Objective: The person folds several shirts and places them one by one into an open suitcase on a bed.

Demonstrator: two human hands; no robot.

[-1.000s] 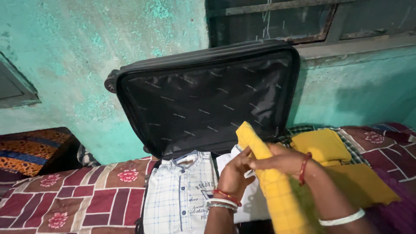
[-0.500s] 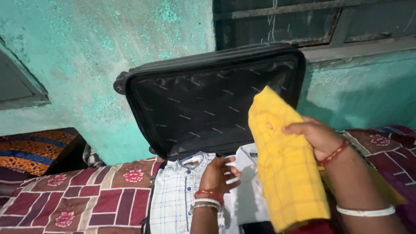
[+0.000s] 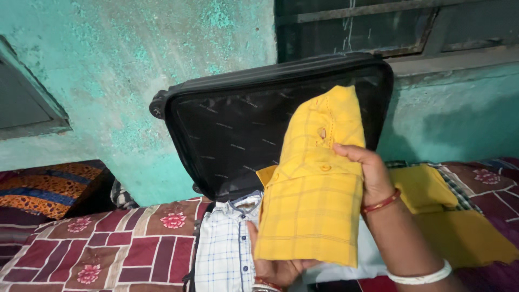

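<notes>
The right hand gripped a folded yellow checked shirt by its right edge, thumb across the front near a button and the other fingers hidden behind the cloth, so the fingers were clamped on the shirt. The left hand supported the same shirt from beneath, palm up at its lower left corner, with the thumb showing beside the fabric and the fingers curled under it. The shirt was held upright in the air, in front of the raised black lid of an open suitcase that leaned against a worn turquoise wall. Below the shirt, a white shirt with a blue check lay flat in the suitcase, its collar toward the lid. To the right, more yellow cloth lay folded on the bed, just beside the right wrist, which wore a red bangle and, farther up the arm, a white one. A maroon patchwork bedspread with flower squares covered the bed on the left.
</notes>
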